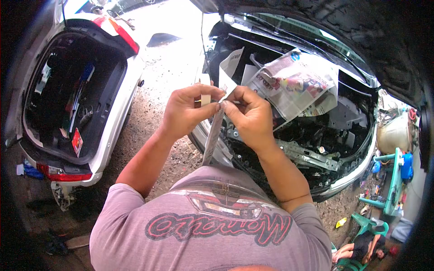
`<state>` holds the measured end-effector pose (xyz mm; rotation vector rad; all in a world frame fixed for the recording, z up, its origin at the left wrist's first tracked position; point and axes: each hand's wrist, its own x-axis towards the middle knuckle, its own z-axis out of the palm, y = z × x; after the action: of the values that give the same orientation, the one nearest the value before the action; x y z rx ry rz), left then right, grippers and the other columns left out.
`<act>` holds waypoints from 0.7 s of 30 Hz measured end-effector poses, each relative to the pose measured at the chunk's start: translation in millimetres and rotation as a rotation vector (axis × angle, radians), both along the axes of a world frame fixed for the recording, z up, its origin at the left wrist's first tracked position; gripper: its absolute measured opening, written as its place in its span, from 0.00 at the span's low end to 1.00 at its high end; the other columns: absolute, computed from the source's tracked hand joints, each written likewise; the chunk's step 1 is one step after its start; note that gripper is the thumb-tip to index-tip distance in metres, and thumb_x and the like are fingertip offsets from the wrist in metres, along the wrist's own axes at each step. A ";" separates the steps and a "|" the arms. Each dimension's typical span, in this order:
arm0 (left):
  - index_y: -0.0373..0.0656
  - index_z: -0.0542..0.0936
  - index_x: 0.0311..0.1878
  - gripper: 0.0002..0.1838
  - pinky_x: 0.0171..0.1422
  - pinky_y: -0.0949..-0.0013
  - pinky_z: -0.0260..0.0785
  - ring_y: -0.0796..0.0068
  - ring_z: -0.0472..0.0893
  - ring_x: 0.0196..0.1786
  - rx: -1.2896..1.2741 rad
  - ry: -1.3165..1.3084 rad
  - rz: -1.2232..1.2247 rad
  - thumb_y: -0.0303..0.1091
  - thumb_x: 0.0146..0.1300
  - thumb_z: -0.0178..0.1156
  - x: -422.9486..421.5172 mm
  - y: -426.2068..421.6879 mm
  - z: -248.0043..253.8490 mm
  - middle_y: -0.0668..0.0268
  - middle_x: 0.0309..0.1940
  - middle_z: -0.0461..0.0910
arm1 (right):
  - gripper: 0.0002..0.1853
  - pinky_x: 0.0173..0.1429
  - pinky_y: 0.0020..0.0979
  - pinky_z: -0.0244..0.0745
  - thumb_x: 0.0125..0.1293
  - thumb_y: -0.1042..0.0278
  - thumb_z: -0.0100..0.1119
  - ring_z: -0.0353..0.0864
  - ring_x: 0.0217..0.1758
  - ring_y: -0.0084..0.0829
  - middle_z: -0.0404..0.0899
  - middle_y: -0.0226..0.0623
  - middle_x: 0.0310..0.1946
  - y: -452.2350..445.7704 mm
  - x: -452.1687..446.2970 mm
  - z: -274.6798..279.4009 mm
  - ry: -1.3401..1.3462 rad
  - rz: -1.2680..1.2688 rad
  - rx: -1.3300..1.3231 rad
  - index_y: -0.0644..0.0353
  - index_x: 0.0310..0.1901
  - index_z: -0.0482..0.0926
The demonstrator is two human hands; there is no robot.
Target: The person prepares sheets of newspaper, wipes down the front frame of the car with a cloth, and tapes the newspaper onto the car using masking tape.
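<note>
Both hands meet in front of the chest, over the front edge of an open engine bay [289, 156]. My left hand [190, 106] pinches the edge of a folded newspaper strip [214, 135], and a pale roll of tape [205, 92] hangs around its fingers. Close beside it, my right hand [251, 113] has thumb and fingers pressed on the same paper. The strip hangs down toward the shirt, while its upper part opens into a pointed white flap [230, 67]. More newspaper sheets [296, 83] lie over the engine bay on the right. The fingertips partly hide the gripped edge.
A white car with an open trunk [74, 95] stands at the left on gravel ground [149, 117]. The raised hood [389, 40] arches over the upper right. At the right are a green table frame [393, 180], a tank [392, 133], and a person on a green chair [366, 248].
</note>
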<state>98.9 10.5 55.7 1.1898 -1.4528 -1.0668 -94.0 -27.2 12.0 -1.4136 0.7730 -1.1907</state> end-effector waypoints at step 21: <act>0.35 0.89 0.42 0.04 0.44 0.76 0.74 0.85 0.83 0.38 0.057 -0.110 0.064 0.25 0.69 0.68 -13.0 -11.2 -11.6 0.69 0.36 0.89 | 0.07 0.42 0.32 0.81 0.67 0.73 0.69 0.89 0.39 0.26 0.86 0.39 0.32 0.7 -10.4 5.2 0.045 -0.129 -0.064 0.67 0.42 0.85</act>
<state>85.9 -0.7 44.1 1.3457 -1.4661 -1.0182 -104.4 -26.5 17.2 -1.4645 0.8751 -1.2961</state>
